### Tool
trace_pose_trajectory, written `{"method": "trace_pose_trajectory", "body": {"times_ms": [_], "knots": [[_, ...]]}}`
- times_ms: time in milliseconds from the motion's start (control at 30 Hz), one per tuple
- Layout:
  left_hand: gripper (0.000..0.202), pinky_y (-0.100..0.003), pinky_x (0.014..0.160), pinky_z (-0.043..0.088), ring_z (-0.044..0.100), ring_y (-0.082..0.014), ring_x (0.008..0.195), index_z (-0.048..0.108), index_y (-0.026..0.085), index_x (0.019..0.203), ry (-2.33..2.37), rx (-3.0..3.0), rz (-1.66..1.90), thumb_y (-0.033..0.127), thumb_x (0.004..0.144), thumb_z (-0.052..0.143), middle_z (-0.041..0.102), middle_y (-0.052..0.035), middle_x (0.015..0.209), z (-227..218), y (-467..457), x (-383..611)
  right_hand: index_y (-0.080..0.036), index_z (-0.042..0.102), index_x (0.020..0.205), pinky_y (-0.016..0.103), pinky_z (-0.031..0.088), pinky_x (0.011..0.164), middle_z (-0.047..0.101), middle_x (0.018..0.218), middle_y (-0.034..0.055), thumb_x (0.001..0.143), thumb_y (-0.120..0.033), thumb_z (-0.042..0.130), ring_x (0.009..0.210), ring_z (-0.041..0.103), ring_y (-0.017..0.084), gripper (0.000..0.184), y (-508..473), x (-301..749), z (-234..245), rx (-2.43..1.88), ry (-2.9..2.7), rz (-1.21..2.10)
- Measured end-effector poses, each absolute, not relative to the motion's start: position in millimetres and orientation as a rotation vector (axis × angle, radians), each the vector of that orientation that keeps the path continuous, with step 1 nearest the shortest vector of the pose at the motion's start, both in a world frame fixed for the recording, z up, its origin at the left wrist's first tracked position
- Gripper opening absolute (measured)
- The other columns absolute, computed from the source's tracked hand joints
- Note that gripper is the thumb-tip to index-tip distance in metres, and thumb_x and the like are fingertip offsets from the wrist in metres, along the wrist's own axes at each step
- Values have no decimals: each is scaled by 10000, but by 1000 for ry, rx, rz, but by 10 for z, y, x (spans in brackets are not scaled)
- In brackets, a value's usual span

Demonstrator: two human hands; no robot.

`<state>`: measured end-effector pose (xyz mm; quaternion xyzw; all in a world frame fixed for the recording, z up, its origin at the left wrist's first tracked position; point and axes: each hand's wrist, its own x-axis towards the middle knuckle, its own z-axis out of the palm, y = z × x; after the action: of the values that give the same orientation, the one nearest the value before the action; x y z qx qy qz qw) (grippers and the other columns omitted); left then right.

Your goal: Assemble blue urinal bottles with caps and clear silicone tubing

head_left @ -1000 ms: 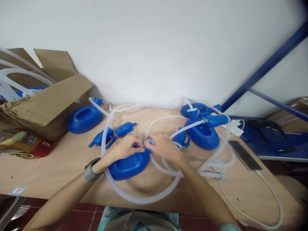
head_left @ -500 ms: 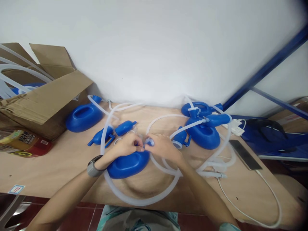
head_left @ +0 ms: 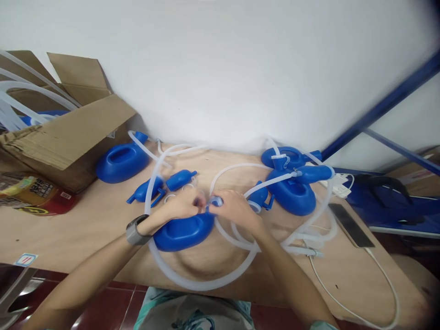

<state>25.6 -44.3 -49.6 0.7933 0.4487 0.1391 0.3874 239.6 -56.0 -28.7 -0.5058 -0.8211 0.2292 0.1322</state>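
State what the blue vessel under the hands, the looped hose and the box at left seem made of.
Blue vessel: likely moulded plastic, smooth, faintly glossy. Hose: probably soft PVC or silicone; milky, translucent, bends in loose loops. Box: brown cardboard, matt, creased flaps.

Clear tubing [head_left: 192,282] loops crowd the table [head_left: 68,229]; its left seems open.

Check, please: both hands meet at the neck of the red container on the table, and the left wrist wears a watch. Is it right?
Not quite: the container is blue, not red. The head view shows the left hand and right hand meeting at its neck on the table, and a watch on the left wrist.
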Motion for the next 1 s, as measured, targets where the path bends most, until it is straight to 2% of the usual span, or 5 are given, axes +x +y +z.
{"method": "trace_pose_trajectory", "body": {"times_ms": [433,600,733,867,1000], "knots": [[105,-271,666,480,652,-177,702,721,205,852,1271,2110,428,144,823,641,708,-5,753,-464,-515,345,-248,716,830,312,313,667,800,906,41,901,-356,670,831,692,233,137,-687,2342,-280,-1591,-2373,524],[326,-410,979,529,686,-324,1125,726,200,1157,1662,2196,680,441,965,617,756,-136,1179,-347,-538,-84,-245,735,905,321,386,716,819,996,74,949,-434,667,922,735,271,206,-687,2420,-253,-1651,-2361,495],[629,-507,877,535,649,-477,1146,659,152,1307,2419,1912,513,641,912,628,743,-244,1159,-370,-468,-592,-227,756,1079,348,462,823,817,1095,112,1007,-534,629,1024,745,304,340,-663,2486,-251,-1624,-2330,514],[389,-332,706,500,730,-328,841,743,177,1121,2223,1754,521,481,888,672,768,-114,857,-459,-363,-808,-223,705,1265,402,491,998,764,1268,116,1025,-569,614,1160,711,303,430,-604,2562,-269,-1480,-2215,601],[496,-294,709,502,710,-243,813,696,173,1332,2133,1763,886,492,1000,510,737,-51,856,-314,-404,-596,-231,657,1357,423,494,1090,731,1318,111,1028,-523,597,1269,660,274,444,-463,2644,-266,-1303,-2057,802]]}}
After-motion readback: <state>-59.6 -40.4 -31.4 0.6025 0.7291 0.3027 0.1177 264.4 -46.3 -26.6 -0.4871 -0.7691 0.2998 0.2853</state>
